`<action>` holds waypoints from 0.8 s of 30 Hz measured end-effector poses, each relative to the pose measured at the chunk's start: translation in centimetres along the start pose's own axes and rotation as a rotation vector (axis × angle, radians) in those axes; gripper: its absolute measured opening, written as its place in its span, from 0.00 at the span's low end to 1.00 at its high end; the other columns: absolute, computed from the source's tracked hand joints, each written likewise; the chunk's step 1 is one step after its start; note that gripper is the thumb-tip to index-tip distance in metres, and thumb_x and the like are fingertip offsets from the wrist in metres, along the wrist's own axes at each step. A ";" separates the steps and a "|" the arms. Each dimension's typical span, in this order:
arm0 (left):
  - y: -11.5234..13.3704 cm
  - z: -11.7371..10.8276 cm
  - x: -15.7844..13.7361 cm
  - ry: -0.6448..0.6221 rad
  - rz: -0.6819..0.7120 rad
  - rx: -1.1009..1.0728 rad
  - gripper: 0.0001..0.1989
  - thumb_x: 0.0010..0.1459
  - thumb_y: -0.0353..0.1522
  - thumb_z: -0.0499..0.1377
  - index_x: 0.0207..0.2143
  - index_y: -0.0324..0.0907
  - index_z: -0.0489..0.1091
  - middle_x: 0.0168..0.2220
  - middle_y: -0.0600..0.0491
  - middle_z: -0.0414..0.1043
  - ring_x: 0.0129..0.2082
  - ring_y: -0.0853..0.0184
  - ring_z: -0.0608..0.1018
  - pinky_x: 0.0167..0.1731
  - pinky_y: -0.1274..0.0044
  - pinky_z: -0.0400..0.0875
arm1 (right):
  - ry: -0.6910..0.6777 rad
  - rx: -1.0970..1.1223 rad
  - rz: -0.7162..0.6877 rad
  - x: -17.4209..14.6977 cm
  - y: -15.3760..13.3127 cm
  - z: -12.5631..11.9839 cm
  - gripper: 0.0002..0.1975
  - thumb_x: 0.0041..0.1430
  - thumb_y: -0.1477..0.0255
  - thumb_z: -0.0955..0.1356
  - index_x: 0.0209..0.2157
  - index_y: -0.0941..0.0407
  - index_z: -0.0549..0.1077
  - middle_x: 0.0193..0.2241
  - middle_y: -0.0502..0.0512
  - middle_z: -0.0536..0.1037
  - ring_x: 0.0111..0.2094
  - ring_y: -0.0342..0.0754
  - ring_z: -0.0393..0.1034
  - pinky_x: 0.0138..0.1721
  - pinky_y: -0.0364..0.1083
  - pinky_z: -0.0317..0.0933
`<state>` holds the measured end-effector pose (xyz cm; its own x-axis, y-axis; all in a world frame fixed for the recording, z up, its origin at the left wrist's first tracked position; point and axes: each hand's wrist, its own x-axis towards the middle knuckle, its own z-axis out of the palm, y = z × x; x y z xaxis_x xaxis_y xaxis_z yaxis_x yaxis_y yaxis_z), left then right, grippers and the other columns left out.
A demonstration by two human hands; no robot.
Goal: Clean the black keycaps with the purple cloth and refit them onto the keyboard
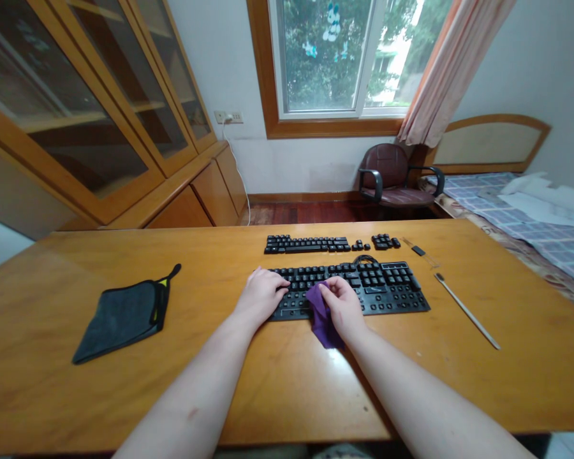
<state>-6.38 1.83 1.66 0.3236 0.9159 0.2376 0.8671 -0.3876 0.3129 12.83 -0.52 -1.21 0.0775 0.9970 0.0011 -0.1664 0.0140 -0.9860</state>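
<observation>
A black keyboard lies flat on the desk, its front rows stripped to bare switches. My left hand rests over its left end, holding it there with the fingers over the keys. Pinched between thumb and fingers of my right hand is a purple cloth. The cloth touches the lower middle of the keyboard, and its loose end hangs over the front edge onto the desk. Behind the keyboard, loose black keycaps are laid out in rows.
Right of the keyboard lie a thin brush with a pale handle and a wire keycap puller. A folded grey cloth lies on the left of the wooden desk. Beyond stand a chair and a bed.
</observation>
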 end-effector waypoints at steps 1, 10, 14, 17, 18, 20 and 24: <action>0.0 0.0 0.0 0.006 0.010 0.011 0.05 0.52 0.32 0.59 0.31 0.46 0.76 0.34 0.53 0.77 0.37 0.63 0.73 0.51 0.64 0.57 | 0.002 -0.002 -0.003 0.0 0.1 0.0 0.11 0.50 0.63 0.69 0.27 0.55 0.67 0.21 0.46 0.68 0.23 0.42 0.61 0.25 0.42 0.54; 1.0 -0.7 -0.3 -0.027 0.000 0.097 0.08 0.54 0.37 0.57 0.31 0.48 0.77 0.40 0.52 0.75 0.43 0.60 0.71 0.49 0.65 0.61 | -0.001 -0.010 -0.011 0.0 0.2 -0.1 0.11 0.50 0.63 0.69 0.27 0.55 0.67 0.21 0.46 0.68 0.23 0.42 0.61 0.25 0.42 0.54; 1.7 -1.2 -0.4 -0.063 -0.069 0.127 0.09 0.54 0.38 0.56 0.33 0.50 0.77 0.48 0.53 0.71 0.52 0.57 0.67 0.54 0.60 0.55 | -0.004 -0.004 0.000 -0.1 -0.3 0.1 0.11 0.49 0.63 0.69 0.27 0.55 0.67 0.22 0.46 0.69 0.23 0.42 0.61 0.25 0.42 0.54; 1.9 -1.1 -0.5 -0.100 -0.096 0.144 0.10 0.55 0.38 0.55 0.34 0.51 0.77 0.50 0.53 0.70 0.55 0.55 0.64 0.55 0.58 0.53 | 0.004 -0.009 0.003 -0.2 -0.6 0.2 0.11 0.48 0.63 0.70 0.27 0.55 0.67 0.21 0.46 0.69 0.23 0.42 0.61 0.26 0.42 0.55; 1.9 -1.0 -0.6 -0.113 -0.105 0.149 0.10 0.55 0.38 0.55 0.34 0.51 0.77 0.51 0.52 0.69 0.56 0.55 0.63 0.55 0.57 0.53 | 0.008 -0.008 0.001 -0.2 -0.6 0.2 0.12 0.48 0.63 0.70 0.27 0.55 0.67 0.21 0.46 0.69 0.23 0.42 0.62 0.26 0.42 0.55; 2.0 -0.8 -0.6 -0.135 -0.120 0.153 0.10 0.55 0.39 0.55 0.33 0.51 0.77 0.51 0.51 0.69 0.56 0.53 0.63 0.54 0.56 0.53 | 0.009 -0.004 -0.003 -0.2 -0.5 0.2 0.12 0.47 0.62 0.70 0.26 0.55 0.67 0.21 0.46 0.69 0.23 0.43 0.62 0.26 0.43 0.55; 2.0 -0.5 -0.8 -0.121 -0.109 0.147 0.10 0.53 0.38 0.56 0.32 0.50 0.77 0.50 0.49 0.70 0.56 0.50 0.62 0.54 0.53 0.51 | 0.015 0.019 -0.006 -0.1 -0.2 0.2 0.13 0.47 0.61 0.70 0.27 0.54 0.67 0.21 0.46 0.69 0.22 0.43 0.62 0.25 0.43 0.55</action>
<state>-5.07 0.28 2.59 0.2603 0.9609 0.0944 0.9425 -0.2740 0.1911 12.70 -0.62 -0.97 0.0928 0.9957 0.0041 -0.1849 0.0213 -0.9825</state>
